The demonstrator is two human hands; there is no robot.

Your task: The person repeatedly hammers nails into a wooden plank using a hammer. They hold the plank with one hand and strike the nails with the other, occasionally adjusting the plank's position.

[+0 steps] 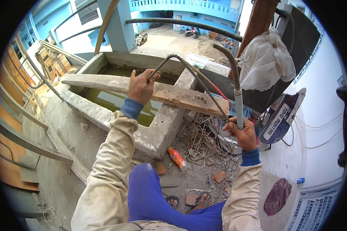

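My left hand (pixel 141 86) grips the short leg of a bent ribbed steel rebar (pixel 201 82), above a wooden plank (pixel 188 99) with nails standing in it. The rebar slopes down to the right to my right hand (pixel 243 133), which is closed round the pale sleeve of a curved-ended metal bar (pixel 233 66). The rebar's lower end meets my right fingers; whether they pinch it too I cannot tell. The plank lies across a concrete water tank (pixel 162 135).
Below the plank's right end lies a heap of bent steel rods (pixel 204 138). An orange-labelled plastic bottle (pixel 177 158) and brick pieces (pixel 219 176) lie on the rubble. A mortar bag (pixel 280 118) and a tied white plastic bag (pixel 267 62) are at right; curved metal bars (pixel 31 141) at left.
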